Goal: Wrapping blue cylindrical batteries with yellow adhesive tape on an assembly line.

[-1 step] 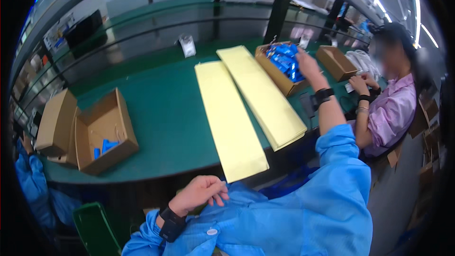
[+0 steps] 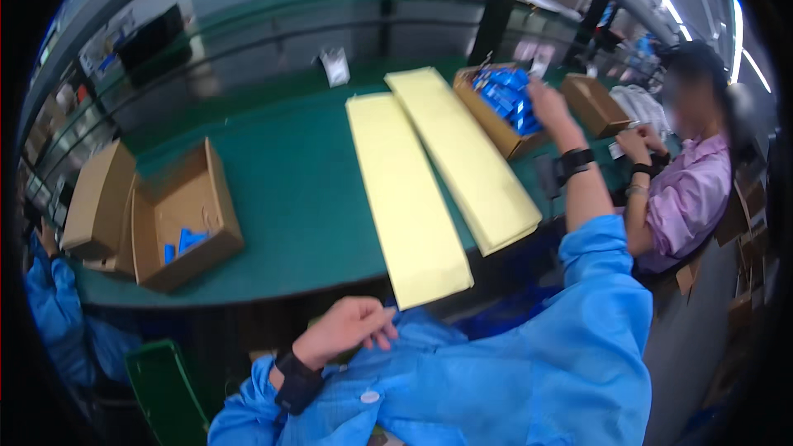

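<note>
My right hand reaches over the near right edge of a cardboard box filled with blue battery packs. Its fingers bend down at the packs, but blur and the hand itself hide whether they grip one. Close to my body hovers my left hand, loosely closed with nothing seen in it. It is just left of the near end of a long pale yellow sheet or stack. A second yellow stack lies slanted beside it, its far end near the box.
At left, an open cardboard box holds a few blue pieces, with another carton beside it. A co-worker in pink sits at right near a smaller open box. Another person's blue sleeve shows far left. A green chair stands below the green table.
The whole view has shifted slightly, with the table items a little higher and further right. My right hand stays at the box of battery packs; my left hand barely changes.
</note>
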`<state>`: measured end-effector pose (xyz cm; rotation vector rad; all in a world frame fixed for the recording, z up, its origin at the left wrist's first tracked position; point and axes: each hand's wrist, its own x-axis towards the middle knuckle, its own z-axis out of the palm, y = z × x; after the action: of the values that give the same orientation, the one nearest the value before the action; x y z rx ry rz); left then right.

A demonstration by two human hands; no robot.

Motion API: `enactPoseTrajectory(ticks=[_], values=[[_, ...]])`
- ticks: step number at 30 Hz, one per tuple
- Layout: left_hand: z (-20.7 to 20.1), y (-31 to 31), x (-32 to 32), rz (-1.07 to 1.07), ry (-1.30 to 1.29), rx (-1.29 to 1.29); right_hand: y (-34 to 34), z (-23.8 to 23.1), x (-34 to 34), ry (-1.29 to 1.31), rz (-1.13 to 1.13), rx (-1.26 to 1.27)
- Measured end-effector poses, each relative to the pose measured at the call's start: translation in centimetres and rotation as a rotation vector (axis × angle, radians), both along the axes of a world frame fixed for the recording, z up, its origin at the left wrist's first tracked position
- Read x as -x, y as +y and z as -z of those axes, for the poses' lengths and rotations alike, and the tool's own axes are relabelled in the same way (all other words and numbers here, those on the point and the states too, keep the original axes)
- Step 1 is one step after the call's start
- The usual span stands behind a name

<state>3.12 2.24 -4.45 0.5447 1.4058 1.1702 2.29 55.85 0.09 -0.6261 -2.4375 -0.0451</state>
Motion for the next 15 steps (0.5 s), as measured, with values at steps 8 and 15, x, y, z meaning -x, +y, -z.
enactPoseTrajectory(ticks=[8, 15], values=[[1.0, 3.1, -1.1, -0.201, -0.161, -0.306, -23.8, -4.5, -9.1, 0.086, -0.711, 0.468], [1.0, 5.7, -2.4, -0.408, -0.498, -0.433, -34.5, 2.4, -12.5, 0.072, -0.496, 0.281]])
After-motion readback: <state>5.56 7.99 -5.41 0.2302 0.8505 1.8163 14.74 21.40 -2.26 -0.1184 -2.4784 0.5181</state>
